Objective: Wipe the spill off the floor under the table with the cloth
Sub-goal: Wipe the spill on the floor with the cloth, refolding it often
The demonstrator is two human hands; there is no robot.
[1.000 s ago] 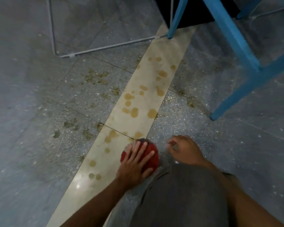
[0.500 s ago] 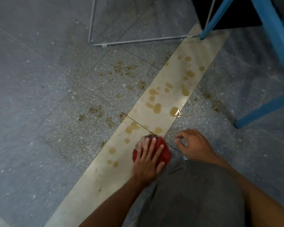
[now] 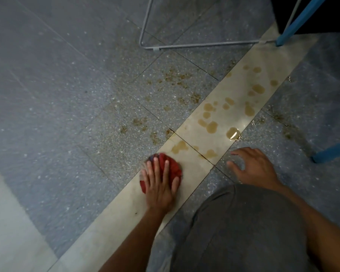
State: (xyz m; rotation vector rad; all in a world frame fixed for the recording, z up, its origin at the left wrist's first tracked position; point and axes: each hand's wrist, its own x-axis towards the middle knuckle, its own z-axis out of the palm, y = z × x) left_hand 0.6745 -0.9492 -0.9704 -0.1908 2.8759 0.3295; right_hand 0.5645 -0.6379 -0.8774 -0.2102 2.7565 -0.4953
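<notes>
Left hand [image 3: 159,185] is flat on the red cloth [image 3: 174,166], fingers [image 3: 156,165] straight and spread, pressing it onto the cream tile strip [image 3: 126,209] right beside the nearest brown spill [image 3: 212,127] drops. Right hand [image 3: 253,167] rests on the grey floor [image 3: 67,95], fingers splayed, holding nothing.

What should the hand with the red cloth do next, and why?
Probably slide the left hand and cloth forward along the pale strip: the hand presses flat on the cloth, and the nearest brown puddle lies just ahead, unwiped.
</notes>
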